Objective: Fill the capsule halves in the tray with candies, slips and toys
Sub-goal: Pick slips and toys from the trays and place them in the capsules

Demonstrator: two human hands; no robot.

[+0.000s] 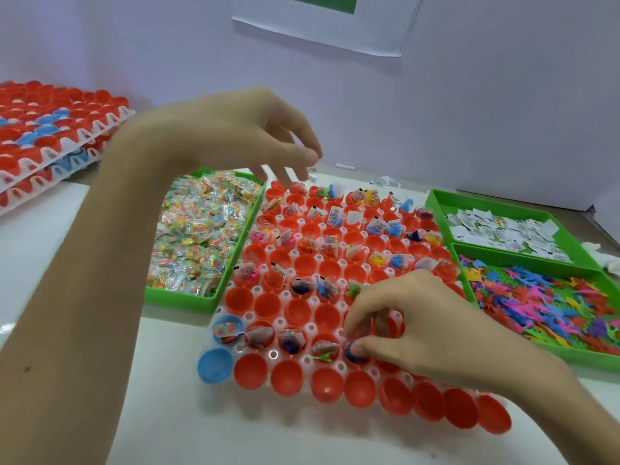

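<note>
Front row of the tray (274, 321): the red capsule halves (359, 389) stand empty. One row back, the right hand (412, 327) pinches a blue toy (352, 355) between thumb and forefinger inside a half. The left hand (235, 129) hovers above the tray's far-left corner, fingers apart, loosely bent, holding nothing. Candy bin (181, 298) sits left of the tray; toy bin (570, 357) and slip bin (486, 204) right. Stacked trays (50, 146) lie far left.

The left forearm (84, 263), bare like the right forearm (553, 391), carries one small dark spot (27, 369).
</note>
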